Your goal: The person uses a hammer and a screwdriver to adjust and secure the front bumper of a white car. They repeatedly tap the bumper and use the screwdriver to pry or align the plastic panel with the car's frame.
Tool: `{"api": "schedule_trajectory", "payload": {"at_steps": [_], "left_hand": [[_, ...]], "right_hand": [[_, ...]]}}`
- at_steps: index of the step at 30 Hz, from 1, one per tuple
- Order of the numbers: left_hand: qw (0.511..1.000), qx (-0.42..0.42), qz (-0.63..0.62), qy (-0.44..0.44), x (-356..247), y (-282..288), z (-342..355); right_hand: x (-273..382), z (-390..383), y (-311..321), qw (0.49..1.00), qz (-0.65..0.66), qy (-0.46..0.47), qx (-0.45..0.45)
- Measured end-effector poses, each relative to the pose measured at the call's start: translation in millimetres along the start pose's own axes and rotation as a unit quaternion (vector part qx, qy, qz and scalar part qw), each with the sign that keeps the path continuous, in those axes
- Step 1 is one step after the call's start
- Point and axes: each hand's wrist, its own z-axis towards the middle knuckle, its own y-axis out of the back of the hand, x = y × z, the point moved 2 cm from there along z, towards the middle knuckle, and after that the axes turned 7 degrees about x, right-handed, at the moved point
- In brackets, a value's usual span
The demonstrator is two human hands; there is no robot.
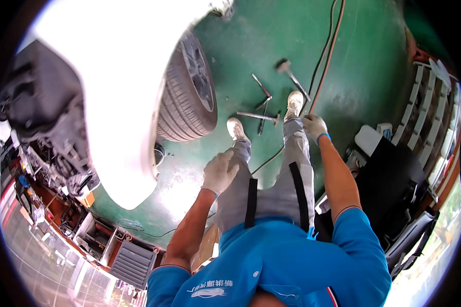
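Note:
My left hand (220, 171), in a pale work glove, lies on my left thigh with its fingers stretched out and nothing in it. Beside my right knee hangs my gloved right hand (315, 126), fingers loosely bent and apart, with nothing visible in it. On the floor beyond it is a hammer (296, 81) with a dark, slightly blurred head; its handle points toward that hand, with a gap between. Between my feet lie a second hammer (256, 116), a ratchet-like tool (262, 86) with a red part, and a dark bar (263, 120).
A white car's fender (123, 102) and front wheel (187, 97) stand at my left, with exposed engine parts (61, 163) further left. A reddish hose (329, 56) crosses the green floor. Black panels (389, 174) and a slatted rack (422, 110) stand at the right.

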Motion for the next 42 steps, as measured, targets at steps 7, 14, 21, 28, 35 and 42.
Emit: {"api": "schedule_trajectory", "payload": {"at_steps": [7, 14, 21, 28, 35, 42], "left_hand": [[0.995, 0.061, 0.081, 0.023, 88, -121, 26], [0.994, 0.044, 0.08, 0.067, 106, -140, 83], [0.992, 0.038, 0.087, 0.086, 97, -162, 76], [0.951, 0.152, 0.18, 0.203, 70, -145, 44], [0.895, -0.167, -0.409, 0.061, -65, -6, 55], [0.726, -0.301, -0.611, -0.09, -157, 223, 18]], "right_hand": [[-86, 141, -232, 0.88, -0.385, 0.087, 0.262], [-119, 252, -367, 0.963, -0.076, -0.251, 0.068], [-121, 172, -374, 0.953, -0.035, -0.276, 0.124], [-23, -42, -285, 0.859, 0.419, -0.188, 0.225], [213, -210, -2, 0.917, 0.298, 0.167, 0.208], [365, -288, 69, 0.854, -0.046, 0.517, 0.039]]}}
